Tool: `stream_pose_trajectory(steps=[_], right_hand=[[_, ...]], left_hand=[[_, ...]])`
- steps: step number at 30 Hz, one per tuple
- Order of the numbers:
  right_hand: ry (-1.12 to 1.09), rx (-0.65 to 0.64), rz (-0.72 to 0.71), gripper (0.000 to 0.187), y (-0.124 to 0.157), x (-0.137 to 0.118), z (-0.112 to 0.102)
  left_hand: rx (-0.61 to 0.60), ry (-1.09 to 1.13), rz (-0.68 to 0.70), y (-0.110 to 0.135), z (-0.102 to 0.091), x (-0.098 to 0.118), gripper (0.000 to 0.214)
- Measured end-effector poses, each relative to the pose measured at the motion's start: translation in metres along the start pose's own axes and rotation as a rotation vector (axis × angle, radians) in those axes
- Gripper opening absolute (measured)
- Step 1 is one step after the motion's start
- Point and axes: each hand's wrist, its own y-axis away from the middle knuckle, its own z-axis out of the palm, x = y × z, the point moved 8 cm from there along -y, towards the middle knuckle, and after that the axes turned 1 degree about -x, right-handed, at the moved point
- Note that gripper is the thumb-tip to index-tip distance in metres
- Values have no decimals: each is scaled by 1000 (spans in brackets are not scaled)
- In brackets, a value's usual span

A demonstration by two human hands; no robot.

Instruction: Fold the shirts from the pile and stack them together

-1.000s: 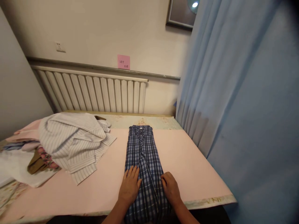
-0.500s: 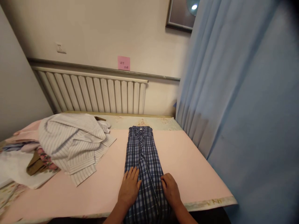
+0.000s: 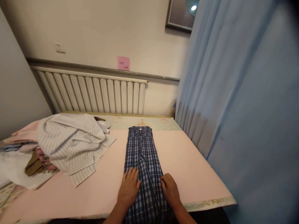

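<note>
A long blue plaid garment (image 3: pixel 143 155) lies in a narrow strip down the bed, its gathered end with small buttons at the far side. Whether it is a shirt or trousers I cannot tell. My left hand (image 3: pixel 129 187) rests flat on the left side of the cloth, palm down and fingers stretched forward. At the opposite edge, my right hand (image 3: pixel 170 190) is closed, thumb and curled fingers pinching the side of the garment. The near end of the cloth runs out of view between my forearms.
On the left is a loose heap with a striped cloth (image 3: pixel 72 140) and a white cloth (image 3: pixel 21 168). A pink sheet (image 3: pixel 187 161) covers the bed. A blue curtain (image 3: pixel 233 93) hangs along the right side, and a radiator (image 3: pixel 100 93) stands behind the bed.
</note>
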Motion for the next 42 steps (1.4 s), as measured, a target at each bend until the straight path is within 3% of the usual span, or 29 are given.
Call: stream_pose_trajectory(steps=[42], right_hand=[[6, 18, -5, 22, 0, 4, 2]], left_hand=[[9, -5, 1, 0, 4, -1, 47]])
